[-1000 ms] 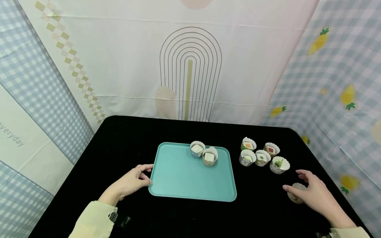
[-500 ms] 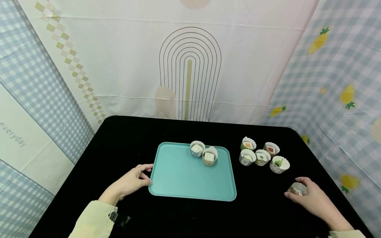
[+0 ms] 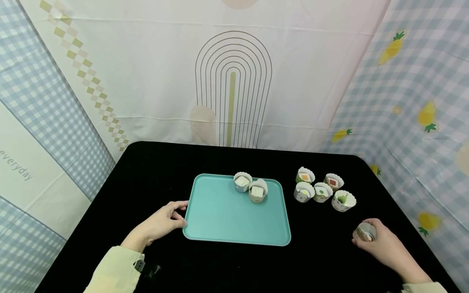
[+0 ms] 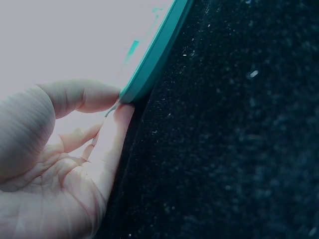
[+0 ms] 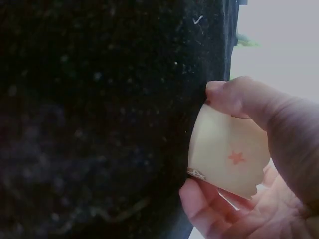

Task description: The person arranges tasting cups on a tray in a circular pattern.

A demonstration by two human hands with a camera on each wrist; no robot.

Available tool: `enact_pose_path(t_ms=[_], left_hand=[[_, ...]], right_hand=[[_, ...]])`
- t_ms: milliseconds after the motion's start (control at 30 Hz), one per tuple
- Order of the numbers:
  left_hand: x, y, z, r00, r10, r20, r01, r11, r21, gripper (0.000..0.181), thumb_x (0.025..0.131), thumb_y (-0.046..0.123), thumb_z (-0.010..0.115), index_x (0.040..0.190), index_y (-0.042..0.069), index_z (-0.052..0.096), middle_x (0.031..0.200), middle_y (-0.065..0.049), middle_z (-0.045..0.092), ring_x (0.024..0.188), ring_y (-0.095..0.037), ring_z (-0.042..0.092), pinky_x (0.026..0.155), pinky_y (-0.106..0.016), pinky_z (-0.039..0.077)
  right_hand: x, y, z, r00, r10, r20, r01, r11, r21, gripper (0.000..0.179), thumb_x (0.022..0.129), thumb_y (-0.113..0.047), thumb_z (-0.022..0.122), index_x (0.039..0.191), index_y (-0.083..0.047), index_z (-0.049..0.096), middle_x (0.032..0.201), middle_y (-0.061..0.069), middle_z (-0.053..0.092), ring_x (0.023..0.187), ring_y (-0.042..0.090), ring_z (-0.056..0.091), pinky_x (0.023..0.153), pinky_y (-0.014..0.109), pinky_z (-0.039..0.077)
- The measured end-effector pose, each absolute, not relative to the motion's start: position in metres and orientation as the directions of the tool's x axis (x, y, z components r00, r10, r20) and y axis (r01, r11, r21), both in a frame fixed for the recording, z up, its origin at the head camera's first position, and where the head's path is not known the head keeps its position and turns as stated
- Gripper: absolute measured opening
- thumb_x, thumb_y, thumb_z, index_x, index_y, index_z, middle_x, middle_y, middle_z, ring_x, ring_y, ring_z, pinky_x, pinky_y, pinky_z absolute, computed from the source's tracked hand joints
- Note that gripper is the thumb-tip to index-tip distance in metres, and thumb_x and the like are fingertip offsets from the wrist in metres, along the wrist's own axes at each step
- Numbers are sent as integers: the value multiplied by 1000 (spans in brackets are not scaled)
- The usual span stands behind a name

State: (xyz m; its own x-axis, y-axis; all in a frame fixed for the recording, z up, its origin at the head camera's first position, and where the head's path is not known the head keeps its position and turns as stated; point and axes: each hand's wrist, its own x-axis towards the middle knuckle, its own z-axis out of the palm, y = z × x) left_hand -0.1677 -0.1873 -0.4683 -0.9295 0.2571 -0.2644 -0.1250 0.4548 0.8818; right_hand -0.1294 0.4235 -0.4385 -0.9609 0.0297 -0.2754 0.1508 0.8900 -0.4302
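My left hand (image 3: 161, 221) holds the left edge of a turquoise tray (image 3: 234, 228), its thumb and fingers at the rim. In the left wrist view the thumb and a finger meet at the tray's rim (image 4: 149, 64). My right hand (image 3: 382, 246) grips a scalloped paper baking cup (image 3: 363, 232) at the table's right side. The right wrist view shows thumb and fingers around this cup (image 5: 224, 149), which is cream with a pink star. A brown-and-white item seems to lie inside; its kind is unclear. Two paper cups (image 3: 242, 182) with white pieces stand at the tray's back.
Several more paper cups (image 3: 323, 192) cluster right of the tray, holding small pieces with orange, red, yellow or green tops. All of it is on a black-covered table (image 3: 315, 252). A pale patterned cloth (image 3: 293, 81) hangs behind, with checked cloth at both sides.
My right hand has come down around the paper cup, and its thumb and fingers have closed on it. The cup has tilted slightly. My left hand and the tray have not moved.
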Motion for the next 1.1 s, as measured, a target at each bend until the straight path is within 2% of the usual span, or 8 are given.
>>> enact_pose_path(t_ms=[200, 400, 700, 800, 933, 1100], left_hand=[[-168, -188, -467, -926, 263, -270, -128, 454, 882, 60, 78, 19, 67, 132, 25, 42, 120, 0, 41, 87, -18, 53, 79, -38, 42], [-168, -189, -467, -923, 270, -274, -130, 451, 883, 59, 79, 18, 66, 132, 24, 41, 120, -1, 41, 87, -19, 54, 80, -39, 42], [-167, -188, -466, -924, 269, -273, -131, 447, 885, 59, 79, 18, 66, 133, 23, 41, 120, 0, 40, 87, -19, 53, 81, -40, 41], [-166, -188, -468, -931, 258, -257, -118, 453, 883, 59, 79, 17, 66, 132, 24, 42, 119, 0, 41, 87, -18, 53, 80, -38, 42], [-165, -187, -468, -937, 251, -244, -109, 453, 885, 59, 78, 16, 66, 132, 24, 42, 119, 0, 41, 86, -18, 53, 79, -38, 42], [-164, -185, -468, -937, 252, -240, -107, 450, 887, 60, 78, 16, 66, 132, 22, 42, 119, -1, 41, 86, -18, 53, 79, -38, 41]], right_hand=[[-132, 412, -433, -962, 38, -272, 163, 877, -452, 88, 74, -56, 62, 129, 3, 26, 99, 15, 53, 73, 19, 55, 54, 33, 43], [-141, 380, -423, -974, 3, -227, 118, 862, -493, 89, 74, -54, 62, 129, 4, 23, 99, 16, 53, 75, 18, 56, 55, 33, 44], [-158, 320, -424, -995, -96, -14, -72, 829, -554, 67, 70, -49, 69, 117, -11, 40, 91, 8, 54, 70, 17, 54, 55, 31, 42], [-165, 299, -425, -992, -127, 12, -112, 820, -562, 68, 69, -50, 70, 118, -13, 42, 95, 7, 54, 73, 17, 55, 56, 32, 44], [-172, 273, -428, -987, -158, 9, -136, 819, -557, 71, 69, -49, 71, 122, -12, 43, 102, 5, 54, 83, 18, 56, 65, 34, 45], [-178, 246, -429, -981, -192, 18, -167, 800, -576, 66, 69, -40, 74, 122, -15, 44, 98, 0, 53, 81, 15, 55, 67, 33, 44]])
